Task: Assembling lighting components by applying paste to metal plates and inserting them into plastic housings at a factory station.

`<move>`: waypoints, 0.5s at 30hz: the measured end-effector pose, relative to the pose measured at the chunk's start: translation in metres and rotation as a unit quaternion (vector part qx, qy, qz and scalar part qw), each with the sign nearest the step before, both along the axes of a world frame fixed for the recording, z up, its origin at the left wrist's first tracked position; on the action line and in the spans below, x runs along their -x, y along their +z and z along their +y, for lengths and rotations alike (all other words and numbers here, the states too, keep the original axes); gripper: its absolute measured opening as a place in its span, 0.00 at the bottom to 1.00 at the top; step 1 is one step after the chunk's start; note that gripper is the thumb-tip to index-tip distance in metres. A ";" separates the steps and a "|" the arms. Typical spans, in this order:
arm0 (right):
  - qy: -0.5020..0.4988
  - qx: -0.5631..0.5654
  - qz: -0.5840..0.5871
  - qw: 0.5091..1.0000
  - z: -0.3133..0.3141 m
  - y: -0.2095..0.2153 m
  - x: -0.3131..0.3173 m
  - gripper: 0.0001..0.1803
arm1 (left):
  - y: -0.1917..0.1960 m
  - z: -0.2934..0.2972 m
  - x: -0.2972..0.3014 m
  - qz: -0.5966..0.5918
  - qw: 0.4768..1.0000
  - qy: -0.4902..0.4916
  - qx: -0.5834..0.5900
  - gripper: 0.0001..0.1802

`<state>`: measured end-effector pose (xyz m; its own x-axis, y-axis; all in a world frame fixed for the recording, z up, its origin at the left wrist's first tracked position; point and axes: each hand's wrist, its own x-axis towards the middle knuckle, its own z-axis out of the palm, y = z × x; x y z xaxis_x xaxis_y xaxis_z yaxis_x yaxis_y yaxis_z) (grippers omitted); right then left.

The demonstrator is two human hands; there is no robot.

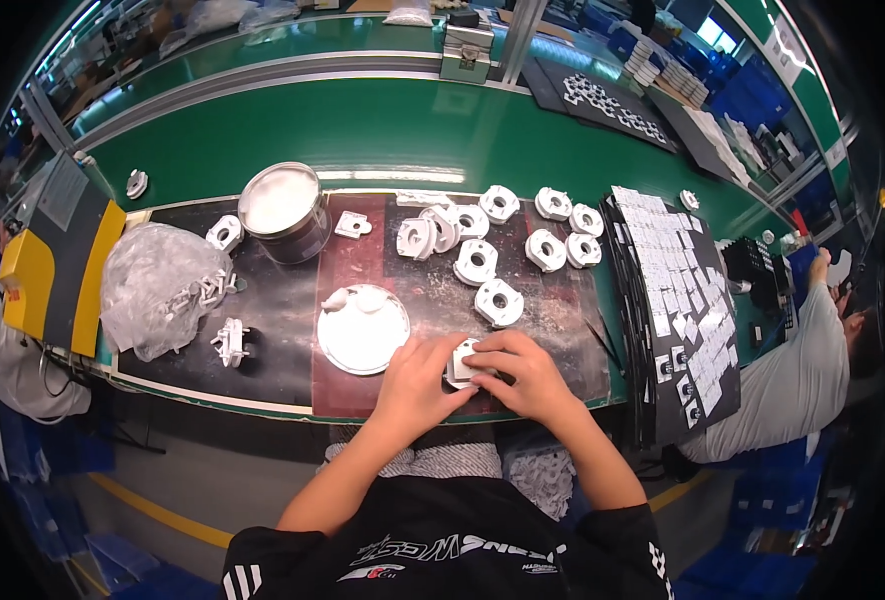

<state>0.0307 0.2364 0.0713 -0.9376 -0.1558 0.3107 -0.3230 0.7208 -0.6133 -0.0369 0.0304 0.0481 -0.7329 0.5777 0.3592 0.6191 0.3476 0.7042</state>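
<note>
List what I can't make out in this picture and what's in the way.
All in the head view:
White part: underside and much of its edge, hidden by the left hand and right hand.
Can: depth of its white contents, hidden by its wall.
Clear bag: deeper contents, obscured by wrinkled plastic.
Small parts at the back: too small for detail.
Right-hand co-worker: partly lost in the dark rim.

A small white plastic piece (466,366), blocky with a flat-looking upper face, is held between the left hand (419,385) and the right hand (525,375) near the counter's (578,345) front edge, its outline partly hidden by fingers.
</note>
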 end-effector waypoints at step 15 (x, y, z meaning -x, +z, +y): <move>-0.025 0.115 -0.016 0.993 0.001 -0.011 -0.011 0.19 | -0.012 0.010 -0.010 0.053 0.998 0.022 0.002 0.52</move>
<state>0.0413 0.2378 0.0600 -0.9523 -0.0374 0.3029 -0.2685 0.5750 -0.7728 -0.0270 0.0409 0.0358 -0.7160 0.5471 0.4335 0.6739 0.3797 0.6338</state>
